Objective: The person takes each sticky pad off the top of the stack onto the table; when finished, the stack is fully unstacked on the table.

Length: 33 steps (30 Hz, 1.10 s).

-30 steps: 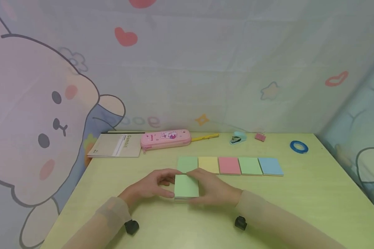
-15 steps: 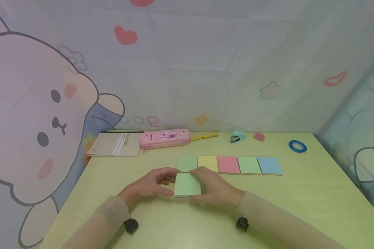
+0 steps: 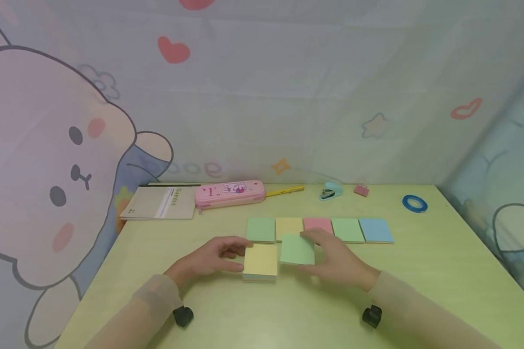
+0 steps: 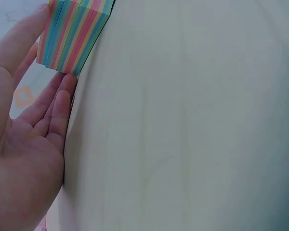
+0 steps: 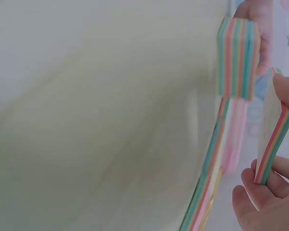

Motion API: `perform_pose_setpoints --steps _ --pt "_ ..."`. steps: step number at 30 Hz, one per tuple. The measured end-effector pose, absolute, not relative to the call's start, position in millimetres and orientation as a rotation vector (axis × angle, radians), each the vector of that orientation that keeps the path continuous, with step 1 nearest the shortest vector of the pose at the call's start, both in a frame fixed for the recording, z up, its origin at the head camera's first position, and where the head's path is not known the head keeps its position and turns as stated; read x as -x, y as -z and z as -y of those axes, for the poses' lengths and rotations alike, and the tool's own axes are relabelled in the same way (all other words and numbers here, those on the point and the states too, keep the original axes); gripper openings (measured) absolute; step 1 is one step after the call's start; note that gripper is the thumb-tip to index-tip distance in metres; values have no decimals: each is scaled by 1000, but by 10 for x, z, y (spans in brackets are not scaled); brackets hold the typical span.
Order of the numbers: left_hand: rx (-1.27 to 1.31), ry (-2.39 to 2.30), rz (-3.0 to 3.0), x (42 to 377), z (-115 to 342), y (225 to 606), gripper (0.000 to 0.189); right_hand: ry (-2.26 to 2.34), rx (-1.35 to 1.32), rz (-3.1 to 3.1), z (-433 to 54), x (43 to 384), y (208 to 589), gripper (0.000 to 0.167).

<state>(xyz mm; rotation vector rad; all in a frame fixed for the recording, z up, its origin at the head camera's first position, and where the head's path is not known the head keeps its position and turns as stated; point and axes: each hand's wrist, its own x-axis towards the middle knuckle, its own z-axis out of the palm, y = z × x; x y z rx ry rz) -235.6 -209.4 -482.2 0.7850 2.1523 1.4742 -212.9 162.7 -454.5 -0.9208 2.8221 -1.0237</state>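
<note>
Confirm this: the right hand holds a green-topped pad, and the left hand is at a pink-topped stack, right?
Not pink: the head view shows the stack at the left hand has a yellow top. The right hand does hold a green-topped pad.

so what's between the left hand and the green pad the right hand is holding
In the head view, the yellow-topped stack stands between the left hand and the green pad in the right hand.
</note>
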Motion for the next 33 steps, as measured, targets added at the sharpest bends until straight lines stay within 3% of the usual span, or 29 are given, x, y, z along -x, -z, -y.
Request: perform_pose_setpoints --steps 17,33 --pt "-796 -1469 -2146 2359 2084 4812 55 637 1066 -2835 -1932 2085 4707 79" --pt "-755 -1471 -2149 2353 2074 4802 56 667 1104 -2766 -1699 2182 4709 78"
